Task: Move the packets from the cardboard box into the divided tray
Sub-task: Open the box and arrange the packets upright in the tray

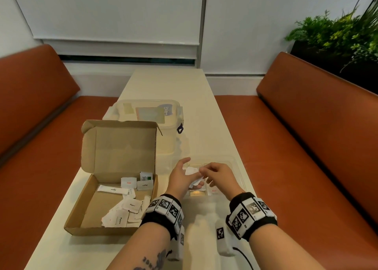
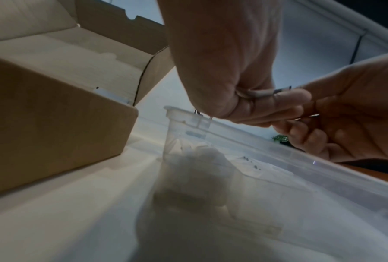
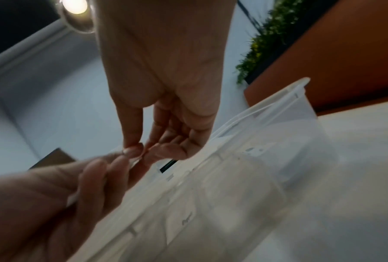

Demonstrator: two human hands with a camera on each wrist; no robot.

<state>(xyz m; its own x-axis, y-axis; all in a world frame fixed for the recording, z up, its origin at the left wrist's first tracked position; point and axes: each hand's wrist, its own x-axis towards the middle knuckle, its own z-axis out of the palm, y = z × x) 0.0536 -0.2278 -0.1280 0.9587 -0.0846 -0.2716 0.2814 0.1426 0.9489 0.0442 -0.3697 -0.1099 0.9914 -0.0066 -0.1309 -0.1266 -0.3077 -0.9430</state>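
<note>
An open cardboard box (image 1: 88,214) on the left of the table holds several white packets (image 1: 122,208) marked Salt, Pepper and Sugar. To its right stands the clear divided tray (image 1: 239,167), with a Salt packet (image 1: 213,191) in a near compartment. Both hands hover over the tray. My left hand (image 1: 194,173) holds a small stack of white packets (image 1: 191,170) between thumb and fingers. My right hand (image 1: 204,172) pinches one packet at the edge of that stack. In the right wrist view its thumb and forefinger (image 3: 132,150) meet on the thin packet edge.
A clear lidded plastic container (image 1: 151,122) stands behind the box. The box's raised lid (image 1: 118,147) stands upright close to my left hand. Orange bench seats (image 1: 306,147) flank the narrow white table (image 1: 169,85); a plant (image 1: 337,32) is at the back right.
</note>
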